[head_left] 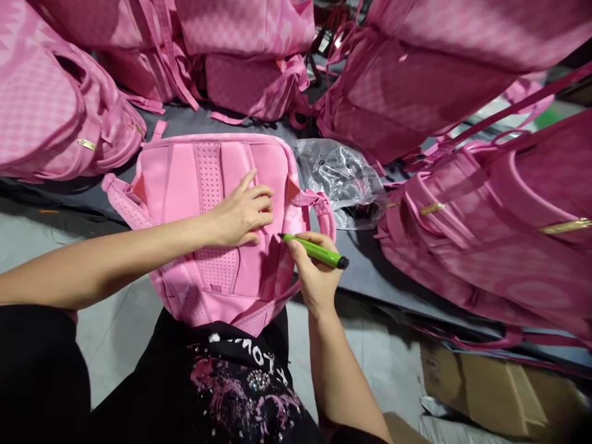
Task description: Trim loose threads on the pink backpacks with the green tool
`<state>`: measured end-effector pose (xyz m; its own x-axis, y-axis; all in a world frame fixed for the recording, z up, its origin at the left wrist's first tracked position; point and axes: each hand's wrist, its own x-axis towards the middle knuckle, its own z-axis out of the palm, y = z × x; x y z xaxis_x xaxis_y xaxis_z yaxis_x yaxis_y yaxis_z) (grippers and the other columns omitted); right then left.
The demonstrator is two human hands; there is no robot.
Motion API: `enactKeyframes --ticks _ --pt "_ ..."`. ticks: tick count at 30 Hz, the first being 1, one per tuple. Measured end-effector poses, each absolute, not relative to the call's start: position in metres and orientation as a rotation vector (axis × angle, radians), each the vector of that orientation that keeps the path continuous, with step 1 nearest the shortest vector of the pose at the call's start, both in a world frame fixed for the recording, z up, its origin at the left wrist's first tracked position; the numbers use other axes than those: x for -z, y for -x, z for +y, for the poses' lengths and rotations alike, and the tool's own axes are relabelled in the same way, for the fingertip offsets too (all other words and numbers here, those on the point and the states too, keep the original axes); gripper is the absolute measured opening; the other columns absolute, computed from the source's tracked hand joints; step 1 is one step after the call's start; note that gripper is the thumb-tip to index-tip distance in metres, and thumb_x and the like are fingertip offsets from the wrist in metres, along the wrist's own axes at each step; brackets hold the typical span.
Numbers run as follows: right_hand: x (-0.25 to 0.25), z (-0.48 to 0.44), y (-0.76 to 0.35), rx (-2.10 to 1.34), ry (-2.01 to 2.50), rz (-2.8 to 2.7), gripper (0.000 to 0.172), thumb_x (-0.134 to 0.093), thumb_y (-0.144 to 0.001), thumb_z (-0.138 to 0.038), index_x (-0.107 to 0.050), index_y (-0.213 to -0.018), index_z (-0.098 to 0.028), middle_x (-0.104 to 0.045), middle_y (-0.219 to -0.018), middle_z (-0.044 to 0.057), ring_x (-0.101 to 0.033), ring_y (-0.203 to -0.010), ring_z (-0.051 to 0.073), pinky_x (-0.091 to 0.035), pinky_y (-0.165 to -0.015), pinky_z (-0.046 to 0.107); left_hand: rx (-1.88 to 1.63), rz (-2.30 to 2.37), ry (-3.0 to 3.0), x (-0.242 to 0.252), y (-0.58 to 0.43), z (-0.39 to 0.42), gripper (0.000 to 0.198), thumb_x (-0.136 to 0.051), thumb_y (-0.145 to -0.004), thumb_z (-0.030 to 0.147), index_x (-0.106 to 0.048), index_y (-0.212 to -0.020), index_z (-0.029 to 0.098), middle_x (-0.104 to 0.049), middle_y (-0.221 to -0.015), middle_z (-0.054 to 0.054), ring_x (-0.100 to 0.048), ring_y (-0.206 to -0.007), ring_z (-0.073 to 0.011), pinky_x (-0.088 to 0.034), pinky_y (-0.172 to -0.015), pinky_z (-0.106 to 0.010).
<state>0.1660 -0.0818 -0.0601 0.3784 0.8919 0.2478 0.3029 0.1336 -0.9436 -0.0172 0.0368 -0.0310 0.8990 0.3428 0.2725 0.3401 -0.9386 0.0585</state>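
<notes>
A pink backpack (176,185) lies with its padded back panel up, its lower end near my lap and the rest on the dark table. My left hand (243,213) rests on the panel right of the perforated middle strip, fingers spread and pressing down. In my right hand (317,271) is a green marker (319,251), gripped like a pen. Its dark tip points left and sits at the panel's right side, close to my left fingers. Whether the tip touches the fabric I cannot tell.
Several other pink backpacks crowd the table: one at the left (41,105), some behind, and large ones at the right (499,234). A clear plastic bag (337,176) lies beside my backpack. Below the table at the right stands a cardboard box (490,388).
</notes>
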Motion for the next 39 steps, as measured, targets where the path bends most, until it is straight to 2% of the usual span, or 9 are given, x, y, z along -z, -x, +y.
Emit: enactKeyframes --ticks 3,7,11,20,25,29,39 --pt "0.064 -0.08 -0.159 -0.547 1.451 -1.088 0.026 -0.069 -0.086 -0.043 -0.065 -0.078 -0.018 -0.063 -0.068 -0.002 -0.056 -0.057 0.012 -0.046 -0.053 0.025 -0.463 0.53 -3.063 0.033 0.018 0.036 0.024 -0.073 -0.084 0.039 -0.07 -0.092 0.016 -0.068 -0.109 -0.008 -0.051 -0.127 -0.0299 -0.02 -0.116 -0.077" --pt "0.068 -0.078 -0.153 -0.537 1.457 -1.172 0.024 -0.068 -0.087 -0.042 -0.067 -0.083 -0.019 -0.065 -0.074 0.0 -0.058 -0.062 0.013 -0.047 -0.056 0.026 -0.474 0.559 -3.108 0.039 0.018 0.032 0.02 -0.069 -0.088 0.036 -0.07 -0.094 0.017 -0.068 -0.111 -0.006 -0.049 -0.131 -0.029 -0.019 -0.116 -0.078" --pt "0.069 -0.077 -0.152 -0.475 1.486 -1.213 0.023 -0.068 -0.089 -0.041 -0.067 -0.083 -0.019 -0.064 -0.073 -0.001 -0.056 -0.06 0.012 -0.046 -0.055 0.026 -0.47 0.558 -3.131 0.043 0.018 0.032 0.019 -0.066 -0.09 0.036 -0.069 -0.095 0.017 -0.067 -0.113 -0.006 -0.049 -0.132 -0.0283 -0.018 -0.117 -0.077" --pt "0.076 -0.075 -0.15 -0.468 1.407 -1.181 0.018 -0.071 -0.089 -0.036 -0.067 -0.086 -0.019 -0.067 -0.076 0.001 -0.063 -0.065 0.014 -0.051 -0.061 0.028 -0.677 0.506 -3.181 0.047 0.018 0.032 0.017 -0.066 -0.09 0.033 -0.068 -0.09 0.017 -0.069 -0.105 -0.009 -0.056 -0.123 -0.03 -0.03 -0.116 -0.073" --pt "0.074 -0.074 -0.152 -0.494 1.438 -1.183 0.02 -0.071 -0.089 -0.038 -0.067 -0.087 -0.019 -0.068 -0.076 0.002 -0.063 -0.064 0.015 -0.051 -0.059 0.029 -0.724 0.509 -3.188 0.048 0.018 0.031 0.016 -0.064 -0.092 0.032 -0.068 -0.088 0.016 -0.07 -0.105 -0.01 -0.058 -0.122 -0.0309 -0.032 -0.114 -0.074" --pt "0.073 -0.074 -0.152 -0.474 1.457 -1.191 0.02 -0.07 -0.089 -0.038 -0.066 -0.083 -0.019 -0.063 -0.067 -0.001 -0.057 -0.054 0.013 -0.047 -0.05 0.026 -0.709 0.531 -3.185 0.048 0.019 0.03 0.016 -0.062 -0.093 0.032 -0.069 -0.089 0.018 -0.07 -0.107 -0.009 -0.057 -0.122 -0.0288 -0.03 -0.117 -0.071" --pt "0.076 -0.073 -0.153 -0.503 1.434 -1.143 0.021 -0.07 -0.088 -0.04 -0.068 -0.085 -0.02 -0.069 -0.073 0.003 -0.066 -0.062 0.018 -0.055 -0.059 0.031 -0.75 0.546 -3.199 0.05 0.017 0.028 0.019 -0.065 -0.092 0.035 -0.068 -0.088 0.017 -0.07 -0.108 -0.009 -0.058 -0.119 -0.0283 -0.036 -0.114 -0.068"
